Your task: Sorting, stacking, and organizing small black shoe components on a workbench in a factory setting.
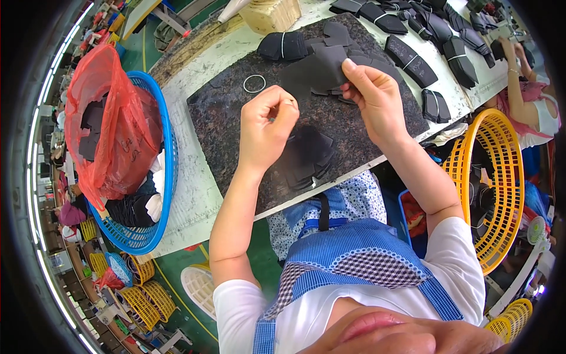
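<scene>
The flat, black, sheet-like piece (329,61) was pinched by your right hand (378,99); your left hand (263,128) had fingers (279,94) pressed together.

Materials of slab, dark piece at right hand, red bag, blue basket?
Slab: smooth stone, likely granite; mottled speckles.
Dark piece: matte leather or synthetic, unclear which; thin, plain surface.
Red bag: glossy plastic film; translucent, crinkled.
Blue basket: probably moulded plastic, satin; perforated wall.

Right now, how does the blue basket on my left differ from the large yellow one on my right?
The blue basket holds a red plastic bag; the yellow basket shows dark items, no such bag. The blue basket sits left of the dark slab, the yellow basket right. Both have openwork walls.
</scene>
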Demonstrator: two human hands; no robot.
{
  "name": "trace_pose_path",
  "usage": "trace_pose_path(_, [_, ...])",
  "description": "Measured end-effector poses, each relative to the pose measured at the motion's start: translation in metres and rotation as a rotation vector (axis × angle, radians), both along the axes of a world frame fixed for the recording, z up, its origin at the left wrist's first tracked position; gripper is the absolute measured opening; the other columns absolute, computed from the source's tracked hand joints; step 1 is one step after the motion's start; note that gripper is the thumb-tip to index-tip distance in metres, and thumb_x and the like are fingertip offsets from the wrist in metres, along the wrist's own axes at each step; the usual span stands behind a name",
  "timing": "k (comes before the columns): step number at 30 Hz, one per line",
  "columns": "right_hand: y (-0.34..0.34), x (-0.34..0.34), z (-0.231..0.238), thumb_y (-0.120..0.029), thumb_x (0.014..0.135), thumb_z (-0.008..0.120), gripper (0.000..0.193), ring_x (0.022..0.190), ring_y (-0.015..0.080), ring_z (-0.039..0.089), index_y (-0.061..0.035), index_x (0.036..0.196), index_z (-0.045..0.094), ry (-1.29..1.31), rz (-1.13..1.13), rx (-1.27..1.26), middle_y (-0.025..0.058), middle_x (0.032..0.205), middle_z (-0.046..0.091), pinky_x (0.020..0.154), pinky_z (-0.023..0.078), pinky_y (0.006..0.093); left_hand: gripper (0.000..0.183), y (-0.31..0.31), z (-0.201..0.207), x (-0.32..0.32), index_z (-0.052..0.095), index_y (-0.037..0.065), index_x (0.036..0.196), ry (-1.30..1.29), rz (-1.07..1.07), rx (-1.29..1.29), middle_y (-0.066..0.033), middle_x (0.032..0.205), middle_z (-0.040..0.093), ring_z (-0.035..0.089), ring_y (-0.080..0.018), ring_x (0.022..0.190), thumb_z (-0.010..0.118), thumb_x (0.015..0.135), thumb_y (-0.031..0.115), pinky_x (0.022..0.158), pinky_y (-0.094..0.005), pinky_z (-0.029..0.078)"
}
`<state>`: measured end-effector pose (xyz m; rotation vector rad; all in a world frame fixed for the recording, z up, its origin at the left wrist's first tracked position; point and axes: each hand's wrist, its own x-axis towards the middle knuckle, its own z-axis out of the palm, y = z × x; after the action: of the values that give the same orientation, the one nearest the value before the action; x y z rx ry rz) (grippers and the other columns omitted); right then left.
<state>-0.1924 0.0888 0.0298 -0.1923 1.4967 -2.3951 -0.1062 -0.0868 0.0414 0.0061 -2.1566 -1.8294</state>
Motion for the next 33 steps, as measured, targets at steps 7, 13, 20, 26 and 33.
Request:
trace_pose_path(7, [-0.004, 0.018, -0.005, -0.029, 0.096, 0.071, 0.029, 0.07, 0.0037, 0.05, -0.0038, 0.081, 0.073, 0.062, 0.126, 0.032, -0.003, 0.075, 0.063, 0.066, 0.04, 0.0213, 0.032, 0.026, 0.008, -0.002, 0.06, 0.002, 0.077, -0.026, 0.019, -0.275, -0.0034, 0.07, 0.059, 0.055, -0.0113, 0.061, 0.068, 0.096, 0.027, 0.057, -0.0265, 0.044])
trace_pose_path(13, [0.028, 0.021, -0.002, -0.027, 0.097, 0.068, 0.031, 0.069, 0.0026, 0.048, -0.0034, 0.078, 0.07, 0.1, 0.118, 0.146, -0.0052, 0.071, 0.059, 0.063, 0.039, 0.0217, 0.03, 0.032, 0.009, 0.002, 0.06, -0.001, 0.08, -0.168, -0.162, -0.079, -0.009, 0.071, 0.059, 0.056, -0.014, 0.062, 0.063, 0.099, 0.022, 0.058, -0.0285, 0.044])
trace_pose_path(20, [0.213, 0.031, -0.021, -0.027, 0.089, 0.074, 0.029, 0.063, 0.0186, 0.058, -0.0043, 0.073, 0.066, 0.3, 0.813, 1.132, 0.0076, 0.064, 0.059, 0.06, 0.046, 0.0349, 0.027, 0.004, -0.001, 0.018, 0.065, -0.002, 0.084, -0.25, -0.326, -0.095, -0.0062, 0.077, 0.065, 0.063, -0.0113, 0.072, 0.059, 0.1, 0.019, 0.067, -0.0246, 0.049])
trace_pose_path(26, [0.207, 0.024, -0.006, -0.015, 0.087, 0.073, 0.014, 0.073, 0.0175, 0.066, -0.0029, 0.093, 0.07, 0.469, 0.36, 1.213, 0.0102, 0.082, 0.067, 0.066, 0.051, 0.0308, 0.028, 0.038, -0.012, -0.061, 0.067, 0.003, 0.093, 0.123, 0.118, -0.529, -0.009, 0.093, 0.065, 0.066, -0.0227, 0.08, 0.076, 0.087, 0.028, 0.075, -0.0332, 0.054])
trace_pose_path(33, [0.054, -0.05, -0.03, -0.023, 0.081, 0.078, 0.034, 0.098, 0.0319, 0.064, -0.0063, 0.108, 0.067, 1.241, -0.249, 1.026, 0.011, 0.101, 0.066, 0.082, 0.054, 0.0391, 0.029, 0.017, -0.039, -0.124, 0.066, -0.001, 0.085, -0.262, -0.17, -0.147, -0.0012, 0.074, 0.066, 0.061, -0.0095, 0.07, 0.074, 0.092, 0.026, 0.067, -0.0276, 0.049])
